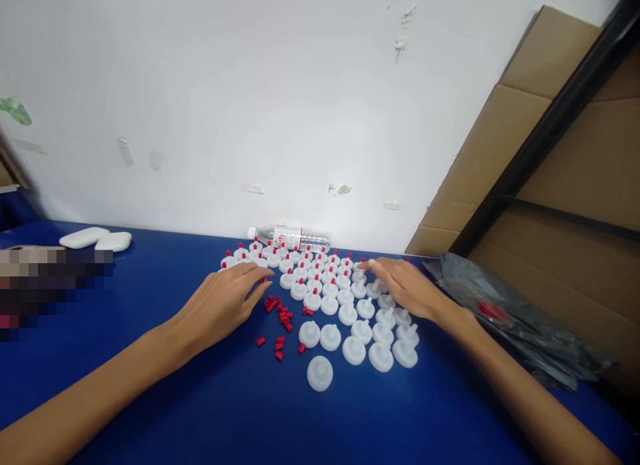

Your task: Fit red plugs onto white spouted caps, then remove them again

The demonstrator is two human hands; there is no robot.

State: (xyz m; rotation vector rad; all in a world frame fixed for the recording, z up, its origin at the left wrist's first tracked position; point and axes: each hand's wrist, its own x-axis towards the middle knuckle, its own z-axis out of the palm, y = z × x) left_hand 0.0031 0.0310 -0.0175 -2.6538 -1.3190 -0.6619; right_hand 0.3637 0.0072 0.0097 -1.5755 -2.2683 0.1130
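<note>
Rows of white round lids with narrow spouts [329, 304] cover the middle of the blue table [200, 412]. Many of the farther ones wear small red caps on their spouts; the nearer and right-hand ones are bare. My left hand [227, 295] hovers at the left of the rows, thumb and fingers curled together around what looks like a red cap [264, 280]. At the right, my right hand [403, 282] reaches over the lids, its fingertips at a red cap [363, 260] on a spout. Loose red caps [284, 315] lie between the hands.
A clear plastic bottle [303, 238] lies on its side behind the rows, near the white wall [300, 105]. Two white smooth objects [85, 237] lie at far left. Grey plastic bags [500, 312] and cardboard [500, 138] stand at the right.
</note>
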